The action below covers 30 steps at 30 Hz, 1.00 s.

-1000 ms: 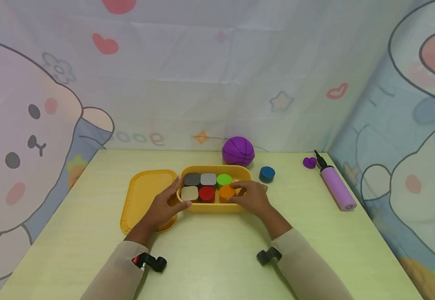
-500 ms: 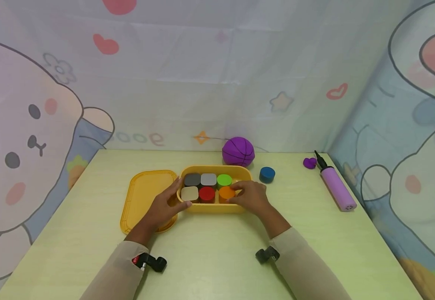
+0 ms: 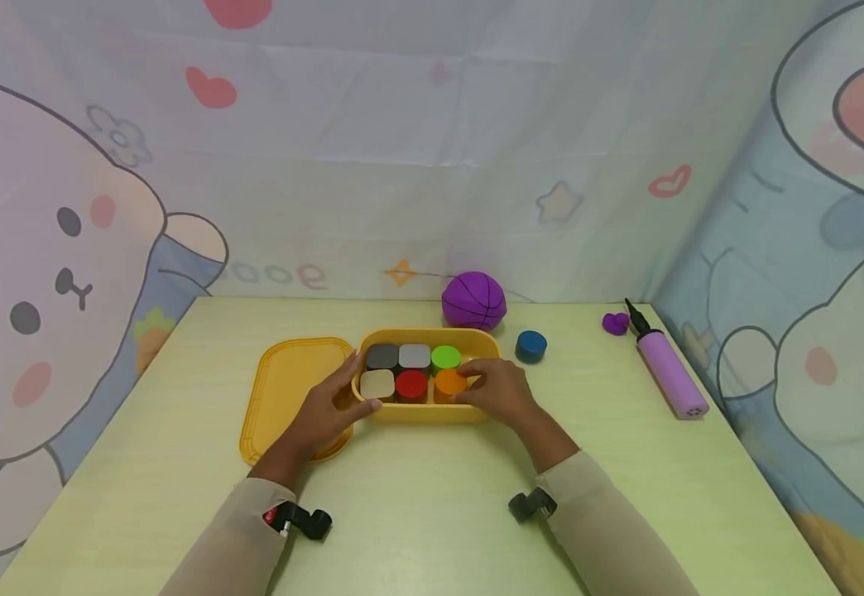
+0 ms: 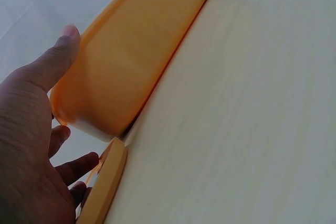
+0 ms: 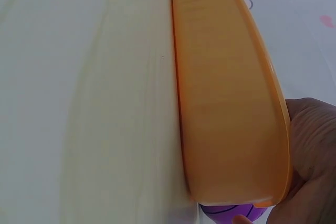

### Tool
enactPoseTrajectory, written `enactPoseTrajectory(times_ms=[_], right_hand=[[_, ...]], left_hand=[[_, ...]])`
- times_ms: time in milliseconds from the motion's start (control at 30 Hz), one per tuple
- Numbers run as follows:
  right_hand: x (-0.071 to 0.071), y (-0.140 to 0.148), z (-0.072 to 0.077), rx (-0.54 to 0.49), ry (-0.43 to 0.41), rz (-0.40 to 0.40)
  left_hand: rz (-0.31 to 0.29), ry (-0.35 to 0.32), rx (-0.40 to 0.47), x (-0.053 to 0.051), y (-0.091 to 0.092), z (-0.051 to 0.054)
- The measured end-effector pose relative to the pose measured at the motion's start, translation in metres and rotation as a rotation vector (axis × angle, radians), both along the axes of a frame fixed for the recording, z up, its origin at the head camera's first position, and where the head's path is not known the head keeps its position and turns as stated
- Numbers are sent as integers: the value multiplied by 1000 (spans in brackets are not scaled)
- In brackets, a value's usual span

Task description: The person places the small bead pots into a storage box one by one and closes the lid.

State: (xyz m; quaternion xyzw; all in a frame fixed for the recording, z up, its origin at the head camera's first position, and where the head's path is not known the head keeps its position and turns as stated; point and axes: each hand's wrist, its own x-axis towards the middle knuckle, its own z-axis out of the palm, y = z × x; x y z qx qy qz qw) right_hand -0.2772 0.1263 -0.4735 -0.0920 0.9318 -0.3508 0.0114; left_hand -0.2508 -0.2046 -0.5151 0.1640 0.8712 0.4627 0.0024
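Note:
A yellow plastic box (image 3: pixel 432 414) lies lengthwise on the table. In it, two rows hold a dark grey piece (image 3: pixel 382 357), a light grey piece (image 3: pixel 414 357), a green cylinder (image 3: pixel 445 358), a cream piece (image 3: pixel 377 386), a red cylinder (image 3: pixel 411 386) and an orange cylinder (image 3: pixel 448 383). My left hand (image 3: pixel 324 410) holds the box's left end, thumb at the front rim; the left wrist view shows its lower fingers beside the lid. Reaching over the right end, my right hand (image 3: pixel 502 391) pinches the orange cylinder; its fingertips are hidden behind the box wall in the right wrist view.
A yellow lid (image 3: pixel 283 397) lies partly under the left hand. A purple ball (image 3: pixel 473 300) stands behind the box, a blue cylinder (image 3: pixel 530 347) to its right. Farther right are a purple heart-shaped piece (image 3: pixel 615 324) and a lilac hand pump (image 3: pixel 670 372).

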Motion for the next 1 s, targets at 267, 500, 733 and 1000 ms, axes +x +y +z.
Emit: enactPoseTrajectory(times_ms=[267, 500, 733, 1000], right_hand=[[1, 0, 2, -58, -35, 4], [2, 1, 0, -137, -56, 8], [2, 2, -2, -165, -59, 9], [1, 5, -8, -195, 7, 17]], left_hand=[[1, -10, 6, 1, 1, 3], [3, -12, 2, 2, 1, 4], [0, -11, -1, 2, 0, 4], [-3, 5, -1, 1, 0, 2]])
